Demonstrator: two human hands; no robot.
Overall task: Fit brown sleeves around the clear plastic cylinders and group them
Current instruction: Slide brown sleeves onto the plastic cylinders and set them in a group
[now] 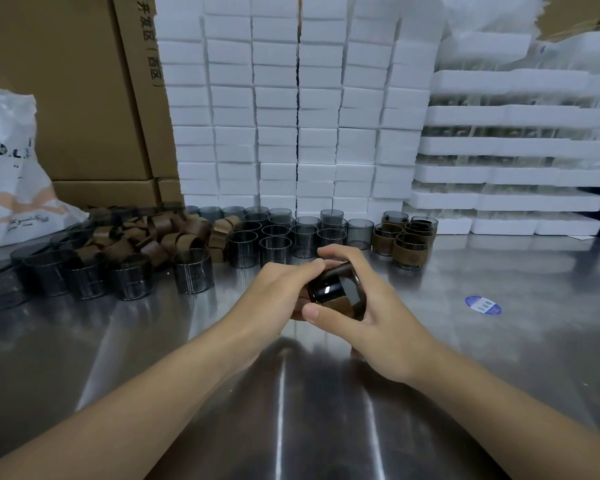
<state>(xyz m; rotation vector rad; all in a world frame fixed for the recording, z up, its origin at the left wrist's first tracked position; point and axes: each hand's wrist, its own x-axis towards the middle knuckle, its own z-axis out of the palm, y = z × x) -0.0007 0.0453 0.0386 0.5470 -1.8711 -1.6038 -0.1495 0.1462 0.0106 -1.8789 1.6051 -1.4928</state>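
Both hands hold one smoky clear cylinder [338, 288] with a brown sleeve [340, 306] around it, above the middle of the steel table [499, 358]. My left hand [278, 292] grips it from the left, fingers curled over its top. My right hand [371, 306] wraps it from the right, thumb at its near side. Bare cylinders [278, 233] stand in rows behind. Loose brown sleeves [160, 233] lie heaped at left. Several sleeved cylinders [407, 237] are grouped and stacked at right.
More bare cylinders [84, 271] stand at the left front. White foam blocks [291, 98] and foam trays [516, 150] are stacked behind. Cardboard boxes [66, 81] and a white bag [7, 168] stand at left. A blue sticker [483, 305] lies on the table at right.
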